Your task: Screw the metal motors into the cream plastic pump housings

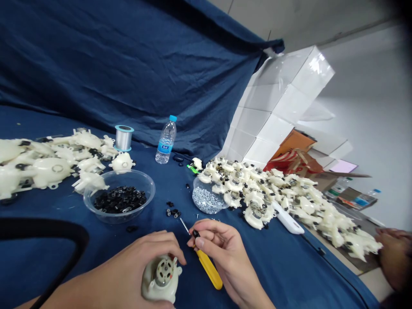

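Observation:
My left hand (141, 268) grips a cream plastic housing (161, 278) with a small motor showing in its middle, low over the blue cloth. Just to its right, my right hand (223, 249) pinches a small black part (195, 234) between thumb and fingertips. Under that hand lies a yellow-handled screwdriver (209, 268) on the cloth, its thin tip pointing up-left toward a few loose black parts (172, 211).
A clear bowl of black parts (119, 199) and a clear dish of small screws (207, 199) stand ahead. Cream housings are heaped at left (48, 165) and right (289, 193). A water bottle (166, 140) and thread spool (124, 137) stand behind. Another person's hand (394, 253) rests at the right edge.

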`<action>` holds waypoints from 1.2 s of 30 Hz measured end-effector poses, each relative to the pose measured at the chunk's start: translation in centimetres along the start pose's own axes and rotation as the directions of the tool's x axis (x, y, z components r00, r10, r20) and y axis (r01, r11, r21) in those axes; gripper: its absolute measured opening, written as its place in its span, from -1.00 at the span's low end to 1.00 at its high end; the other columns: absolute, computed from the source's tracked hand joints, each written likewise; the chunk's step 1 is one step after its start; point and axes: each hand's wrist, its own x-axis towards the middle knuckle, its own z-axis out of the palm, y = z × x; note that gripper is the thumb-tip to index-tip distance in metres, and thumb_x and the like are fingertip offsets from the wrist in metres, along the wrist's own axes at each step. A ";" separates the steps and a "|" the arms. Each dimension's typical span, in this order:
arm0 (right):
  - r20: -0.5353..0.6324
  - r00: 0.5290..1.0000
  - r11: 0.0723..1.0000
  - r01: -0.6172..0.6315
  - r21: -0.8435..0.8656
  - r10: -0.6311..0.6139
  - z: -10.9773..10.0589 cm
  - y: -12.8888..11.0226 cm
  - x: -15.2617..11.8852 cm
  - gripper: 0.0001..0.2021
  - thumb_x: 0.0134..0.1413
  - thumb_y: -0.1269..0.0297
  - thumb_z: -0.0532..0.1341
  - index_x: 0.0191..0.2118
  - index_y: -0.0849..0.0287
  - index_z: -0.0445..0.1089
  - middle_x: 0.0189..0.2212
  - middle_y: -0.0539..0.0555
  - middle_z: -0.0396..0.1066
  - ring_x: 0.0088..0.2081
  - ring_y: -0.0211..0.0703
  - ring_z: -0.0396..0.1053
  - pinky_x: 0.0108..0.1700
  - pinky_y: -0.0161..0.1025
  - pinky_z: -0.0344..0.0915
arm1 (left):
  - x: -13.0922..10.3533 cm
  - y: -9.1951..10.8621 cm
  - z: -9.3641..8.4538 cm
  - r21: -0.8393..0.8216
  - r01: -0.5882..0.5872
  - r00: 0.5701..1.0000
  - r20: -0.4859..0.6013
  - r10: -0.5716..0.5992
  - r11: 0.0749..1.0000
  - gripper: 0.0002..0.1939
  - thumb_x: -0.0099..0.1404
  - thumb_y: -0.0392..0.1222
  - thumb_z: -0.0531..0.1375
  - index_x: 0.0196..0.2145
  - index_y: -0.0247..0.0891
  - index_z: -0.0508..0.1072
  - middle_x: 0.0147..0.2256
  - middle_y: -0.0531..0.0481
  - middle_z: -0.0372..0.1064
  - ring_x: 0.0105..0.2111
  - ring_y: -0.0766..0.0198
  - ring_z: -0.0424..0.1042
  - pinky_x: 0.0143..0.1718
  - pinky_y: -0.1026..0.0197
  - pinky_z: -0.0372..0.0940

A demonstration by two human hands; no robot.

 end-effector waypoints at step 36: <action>0.057 0.995 0.990 -0.076 -0.122 0.084 -0.5 0.0 0.2 -0.68 -0.34 0.42 0.61 -0.34 0.08 0.66 -0.30 -0.05 0.52 -0.37 -0.36 0.53 -0.31 -0.52 0.44 | -0.1 0.3 0.3 0.087 -0.040 0.989 -0.135 0.051 0.995 -0.69 0.11 -0.35 0.22 -0.17 -0.09 0.38 -0.23 0.11 0.43 -0.20 0.19 0.46 0.08 -0.01 0.25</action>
